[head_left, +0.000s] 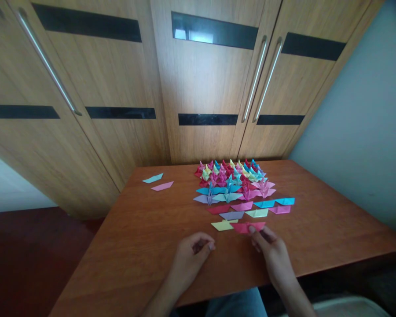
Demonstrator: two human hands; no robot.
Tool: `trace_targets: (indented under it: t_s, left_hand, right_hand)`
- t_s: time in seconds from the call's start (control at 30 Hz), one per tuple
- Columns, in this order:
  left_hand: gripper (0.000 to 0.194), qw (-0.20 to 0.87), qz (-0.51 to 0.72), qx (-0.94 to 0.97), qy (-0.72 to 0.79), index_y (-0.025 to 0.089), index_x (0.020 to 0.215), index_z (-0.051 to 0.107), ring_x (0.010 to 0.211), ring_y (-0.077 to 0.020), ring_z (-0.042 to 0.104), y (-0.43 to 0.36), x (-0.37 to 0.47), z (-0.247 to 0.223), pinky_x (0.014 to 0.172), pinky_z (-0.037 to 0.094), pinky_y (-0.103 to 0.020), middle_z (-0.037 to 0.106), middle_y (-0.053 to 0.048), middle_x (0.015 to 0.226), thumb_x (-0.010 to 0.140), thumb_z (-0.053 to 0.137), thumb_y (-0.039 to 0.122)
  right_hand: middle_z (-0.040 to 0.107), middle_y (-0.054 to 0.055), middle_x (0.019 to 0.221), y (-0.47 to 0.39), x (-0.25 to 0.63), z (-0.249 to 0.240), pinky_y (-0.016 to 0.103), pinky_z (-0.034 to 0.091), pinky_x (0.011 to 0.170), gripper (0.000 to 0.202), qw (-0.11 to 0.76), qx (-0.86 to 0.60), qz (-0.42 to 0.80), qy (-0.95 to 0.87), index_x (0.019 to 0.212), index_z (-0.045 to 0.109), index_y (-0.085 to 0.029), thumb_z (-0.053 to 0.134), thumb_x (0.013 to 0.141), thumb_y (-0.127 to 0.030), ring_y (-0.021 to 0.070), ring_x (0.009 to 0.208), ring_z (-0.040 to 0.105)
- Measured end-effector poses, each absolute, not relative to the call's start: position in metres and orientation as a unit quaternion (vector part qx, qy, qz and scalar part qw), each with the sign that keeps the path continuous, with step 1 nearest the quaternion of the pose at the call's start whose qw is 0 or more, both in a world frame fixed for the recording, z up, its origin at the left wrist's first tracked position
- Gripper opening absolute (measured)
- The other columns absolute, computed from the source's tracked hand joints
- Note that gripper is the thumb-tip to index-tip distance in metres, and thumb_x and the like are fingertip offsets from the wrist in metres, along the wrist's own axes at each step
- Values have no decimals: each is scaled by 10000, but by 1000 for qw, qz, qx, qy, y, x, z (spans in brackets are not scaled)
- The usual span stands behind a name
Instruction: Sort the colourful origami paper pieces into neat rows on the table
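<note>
A red folded paper piece, a flat slanted shape, is pinched at its right end by my right hand. Its left end meets a pale yellow folded paper piece on the table. My left hand rests to the left with thumb and forefinger together; whether anything small is between them I cannot make out. Beyond my hands lie rows of similar pieces, among them a purple one, a pale green one and a blue one. Behind these stand many folded paper cranes in several colours.
Two more folded pieces, a light blue one and a pink one, lie at the far left of the brown wooden table. A wooden wardrobe stands behind the table, and a pale wall rises on the right.
</note>
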State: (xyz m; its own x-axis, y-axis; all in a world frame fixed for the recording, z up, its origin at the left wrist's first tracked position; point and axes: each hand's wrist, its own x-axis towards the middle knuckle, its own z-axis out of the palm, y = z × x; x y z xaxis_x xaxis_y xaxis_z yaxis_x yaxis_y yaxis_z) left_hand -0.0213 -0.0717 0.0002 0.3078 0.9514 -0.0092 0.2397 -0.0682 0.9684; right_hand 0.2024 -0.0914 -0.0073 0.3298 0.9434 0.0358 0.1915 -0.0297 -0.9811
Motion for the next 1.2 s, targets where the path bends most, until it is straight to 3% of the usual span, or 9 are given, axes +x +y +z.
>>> trace_targets:
  t_s: [0.13,0.3,0.4,0.53,0.7,1.2]
  left_hand:
    - [148,495,357,637,472,170,798,662,746,-162,609,-72,-22,-1,679,435,-226,687,-28,789,811,539,252]
    - [152,499,353,642,464,173,827,667,762,-167,620,-74,-21,-1,696,444,-231,687,-30,797,812,537,251]
    - [155,496,348,647,462,177,845,666,770,-169,625,-74,-21,-2,698,447,-234,688,-30,806,817,534,254]
    - [158,486,343,657,462,187,853,664,778,-168,627,-74,-21,-3,704,449,-235,689,-25,818,825,524,255]
    - [164,481,337,664,463,198,870,667,801,-168,633,-75,-21,-3,724,449,-235,696,-21,839,823,514,232]
    - [180,471,331,668,471,206,850,676,795,-166,634,-77,-18,3,719,452,-229,704,-18,832,813,500,208]
  right_hand:
    - [664,49,744,-81,239,-10,254,432,583,374,484,-669,292,-482,860,625,-166,562,758,-520,201,686,605]
    - [657,54,692,-73,255,-13,295,415,585,364,202,-823,129,-515,884,606,-222,454,808,-544,246,677,636]
    - [675,82,777,-74,252,-7,322,421,598,429,114,-850,107,-503,1060,582,-253,386,840,-565,264,708,644]
    - [677,102,857,-78,243,-1,361,440,616,492,86,-858,93,-497,1215,503,-270,331,863,-567,283,736,649]
    - [663,81,1000,-84,230,-2,365,446,618,409,93,-845,73,-521,1131,534,-305,300,887,-536,281,775,651]
    - [677,91,909,-73,218,0,334,458,612,414,81,-856,56,-507,1105,579,-275,344,887,-537,252,730,653]
